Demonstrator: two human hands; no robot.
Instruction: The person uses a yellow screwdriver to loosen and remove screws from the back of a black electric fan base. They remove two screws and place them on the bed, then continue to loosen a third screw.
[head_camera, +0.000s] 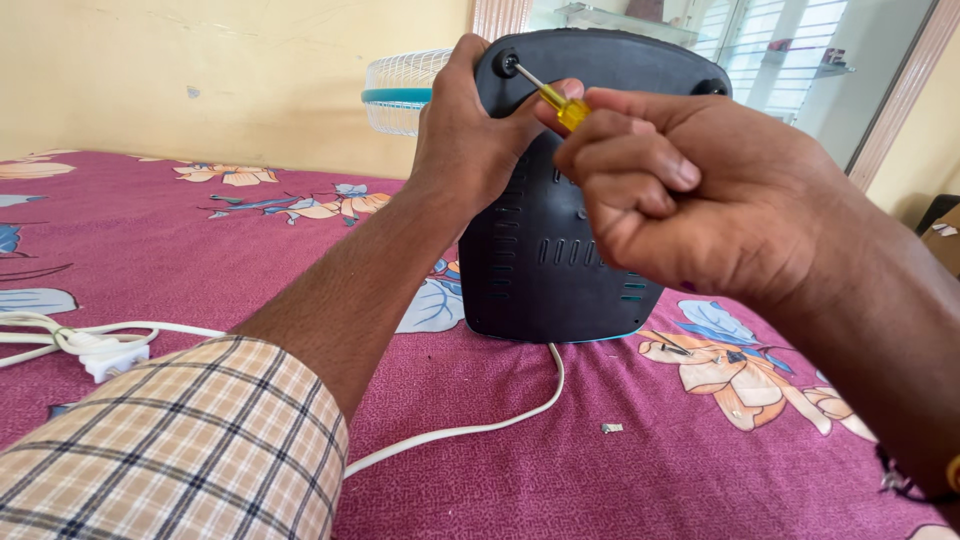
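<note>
Both hands work at the upper edge of the fan base (560, 250), which stands tipped on its rim at the twelve o'clock position of the view, underside toward the camera. Left hand (465, 130) is closed around the base's top-left corner, fingers wrapped over the rim and thumb pressed on the underside just beside the screw recess. Right hand (680, 190) is curled into a near-fist around the screwdriver (555, 98), pinching its yellow handle; the thin metal shaft runs toward ten o'clock, and its tip sits in the recessed screw hole (507, 63) at the top-left corner. Judged from its moulded dark plastic shell with vent slots, the base is rigid, fairly light and smooth; a grip over the rim, as the left hand has it, appears the most secure hold. The screwdriver is small and stiff, and its slim handle is likely to slip under torque unless pinched firmly. Count: one base, one screwdriver, two round recesses visible along the top edge, one white power cord (500, 420) leaving the base at six o'clock, one white plug (105, 355) at nine o'clock, one small pale scrap (612, 428) on the floral bedsheet (150, 260), and one white fan grille (400, 90) behind the left hand.
</note>
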